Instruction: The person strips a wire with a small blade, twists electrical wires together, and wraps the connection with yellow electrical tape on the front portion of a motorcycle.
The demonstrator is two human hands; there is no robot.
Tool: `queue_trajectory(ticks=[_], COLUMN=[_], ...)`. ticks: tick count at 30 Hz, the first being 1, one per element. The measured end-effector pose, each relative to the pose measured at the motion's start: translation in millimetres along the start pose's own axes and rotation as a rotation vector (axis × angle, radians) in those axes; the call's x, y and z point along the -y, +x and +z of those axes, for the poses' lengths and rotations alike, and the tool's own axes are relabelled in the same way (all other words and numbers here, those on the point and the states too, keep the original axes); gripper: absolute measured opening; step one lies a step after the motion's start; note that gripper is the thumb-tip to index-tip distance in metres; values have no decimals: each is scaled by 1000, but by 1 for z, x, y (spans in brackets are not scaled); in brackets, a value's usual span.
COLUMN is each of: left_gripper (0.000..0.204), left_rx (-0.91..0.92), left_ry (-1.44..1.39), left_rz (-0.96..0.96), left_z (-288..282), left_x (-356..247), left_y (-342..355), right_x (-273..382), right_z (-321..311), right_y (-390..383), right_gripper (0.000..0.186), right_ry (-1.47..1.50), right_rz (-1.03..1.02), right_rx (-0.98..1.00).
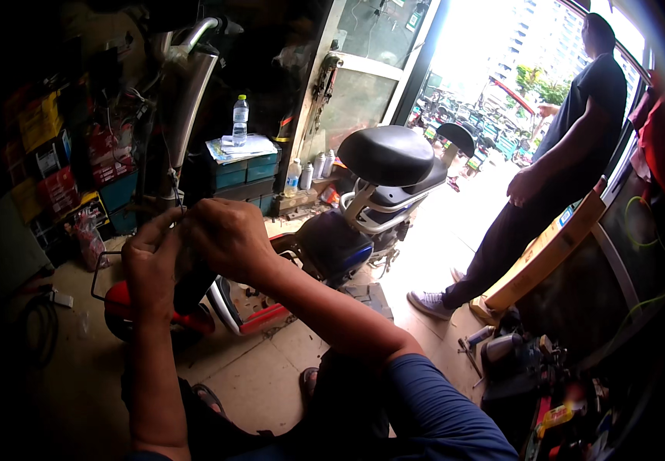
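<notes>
My left hand (150, 265) and my right hand (229, 234) meet in front of me, high over the front of a red electric scooter (271, 313). Their fingers are closed and pressed together at the tips. A thin cable (174, 183) rises from the fingertips of my left hand. Whatever my right fingers pinch is hidden behind the knuckles. Beyond my right forearm is the scooter's black seat (386, 156), on a silver frame. Part of its front is covered by my hands and arms.
A water bottle (240, 119) stands on papers over teal drawers (259, 170). At the right, a person (578, 123) stands in the bright doorway beside a long cardboard box (547, 250). Tools and spray cans (501, 347) crowd the lower right. Packaged goods (60, 188) fill the left.
</notes>
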State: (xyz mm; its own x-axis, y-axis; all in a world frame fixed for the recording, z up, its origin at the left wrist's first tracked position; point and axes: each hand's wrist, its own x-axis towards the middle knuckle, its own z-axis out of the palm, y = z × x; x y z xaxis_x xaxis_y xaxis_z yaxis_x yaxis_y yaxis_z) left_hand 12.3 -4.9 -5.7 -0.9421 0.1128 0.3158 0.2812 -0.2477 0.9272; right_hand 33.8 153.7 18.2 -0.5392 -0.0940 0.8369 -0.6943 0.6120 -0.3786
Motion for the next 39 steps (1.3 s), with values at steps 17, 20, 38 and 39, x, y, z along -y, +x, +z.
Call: queue_trajectory(ticks=[17, 20, 38, 39], left_gripper=[28, 34, 21, 21], left_rx=[64, 161, 117, 111], left_ry=[-70, 4, -77, -82], left_rz=[7, -57, -56, -68], left_z=[-15, -14, -13, -13], left_x=[-4, -16, 4, 2], left_y=[-4, -5, 4, 3], right_x=[-2, -4, -17, -17], right_z=[24, 18, -3, -5], right_y=[5, 6, 8, 6], right_gripper=[26, 30, 21, 21], right_ry=[-149, -116, 55, 79], right_rz=[36, 21, 175, 198], right_rx=[-10, 15, 195, 203])
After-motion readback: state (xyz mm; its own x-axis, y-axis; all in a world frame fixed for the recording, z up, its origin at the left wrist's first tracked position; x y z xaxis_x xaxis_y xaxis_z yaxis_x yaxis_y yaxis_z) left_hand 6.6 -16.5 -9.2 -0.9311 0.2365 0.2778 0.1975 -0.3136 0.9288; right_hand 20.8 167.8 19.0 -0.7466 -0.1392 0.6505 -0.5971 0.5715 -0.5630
